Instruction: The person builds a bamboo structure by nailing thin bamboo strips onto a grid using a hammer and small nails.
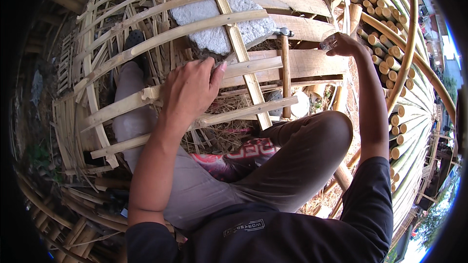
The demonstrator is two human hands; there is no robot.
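A ladder-like frame of split bamboo slats (170,30) lies across my lap and a rough grey stone block (209,19). My left hand (191,87) is closed over one bamboo slat (258,65) of it, near the stone's front edge. To the right, my right hand (342,45) is raised over wide wooden boards with its fingers pinched together. A small clear, shiny thing shows at those fingertips, too small to make out. Between my hands lies a hammer (285,75), its metal head at the stone's right corner and its wooden handle pointing toward me.
Wide boards (302,63) lie beyond and right of the slats. Stacked bamboo poles (385,9) fill the right side, with a long curved pole (413,44) in front. Loose strips (156,53) and straw (219,141) cover the ground. My bent legs (302,151) are under the frame.
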